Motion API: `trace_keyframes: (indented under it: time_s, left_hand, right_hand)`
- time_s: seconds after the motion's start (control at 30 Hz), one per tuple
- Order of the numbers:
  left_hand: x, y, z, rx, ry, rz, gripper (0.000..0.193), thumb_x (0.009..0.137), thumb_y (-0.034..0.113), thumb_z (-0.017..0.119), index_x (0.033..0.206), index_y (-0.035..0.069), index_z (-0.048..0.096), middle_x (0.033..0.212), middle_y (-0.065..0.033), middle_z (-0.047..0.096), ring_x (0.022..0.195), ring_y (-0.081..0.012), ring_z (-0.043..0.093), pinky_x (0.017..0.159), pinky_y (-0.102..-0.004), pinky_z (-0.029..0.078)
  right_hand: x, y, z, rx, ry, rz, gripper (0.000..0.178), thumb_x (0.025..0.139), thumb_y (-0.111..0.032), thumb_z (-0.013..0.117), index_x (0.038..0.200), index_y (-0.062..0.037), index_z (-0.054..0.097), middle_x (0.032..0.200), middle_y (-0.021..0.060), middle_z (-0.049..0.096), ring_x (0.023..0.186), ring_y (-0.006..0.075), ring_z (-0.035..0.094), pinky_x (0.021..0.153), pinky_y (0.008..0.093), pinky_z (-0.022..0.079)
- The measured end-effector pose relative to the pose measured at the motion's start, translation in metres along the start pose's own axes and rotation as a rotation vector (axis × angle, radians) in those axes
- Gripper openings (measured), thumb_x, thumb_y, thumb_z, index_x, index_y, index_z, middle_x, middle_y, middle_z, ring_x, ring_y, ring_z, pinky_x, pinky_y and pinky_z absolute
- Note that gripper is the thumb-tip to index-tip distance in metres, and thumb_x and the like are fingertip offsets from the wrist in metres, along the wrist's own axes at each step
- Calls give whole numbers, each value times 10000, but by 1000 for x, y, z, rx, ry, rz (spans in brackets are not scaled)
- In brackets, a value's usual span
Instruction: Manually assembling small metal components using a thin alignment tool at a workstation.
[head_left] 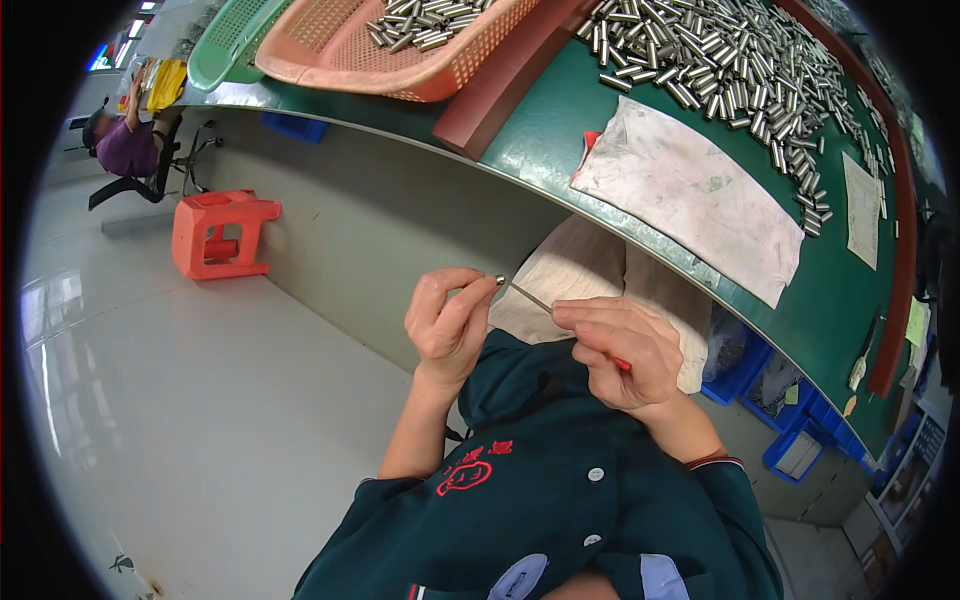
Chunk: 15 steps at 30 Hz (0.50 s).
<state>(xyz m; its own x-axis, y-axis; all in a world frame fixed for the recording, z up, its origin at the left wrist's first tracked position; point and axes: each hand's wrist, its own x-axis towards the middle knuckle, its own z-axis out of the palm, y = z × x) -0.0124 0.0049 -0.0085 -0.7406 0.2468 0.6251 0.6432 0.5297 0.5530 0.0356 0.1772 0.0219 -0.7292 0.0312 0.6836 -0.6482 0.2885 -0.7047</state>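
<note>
"Beside a green worktable (530, 145), a person in a dark green shirt (540, 510) faces a heap of metal cylinders (720, 70)."

"And the hands?"

"Right hand (625, 350): fingers folded around a thin tool (530, 297), red showing at the palm. Left hand (445, 315): thumb and fingertip pinched on one small metal cylinder (500, 280)."

"Where exactly?"

"Above the lap (575, 265), between the hands, near the tool's tip; contact unclear."
</note>
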Motion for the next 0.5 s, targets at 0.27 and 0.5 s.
trace_keyframes:
  time_s: [0.27,0.5]
  left_hand:
    - [-1,-1,1,10,31,4,236,550,-93,671,732,42,605,710,-50,559,599,-177,519,497,-258,396]
    - [1,7,2,-1,66,-72,229,574,-109,669,735,33,588,717,-59,554,622,-170,527,520,-251,413]
  right_hand:
    - [9,-14,-6,-6,-182,10,232,754,50,527,983,22,495,862,187,621,798,330,626,624,336,521]
    - [12,-17,-12,77,-215,-70,294,633,72,617,916,77,534,868,197,608,823,331,614,672,363,530]
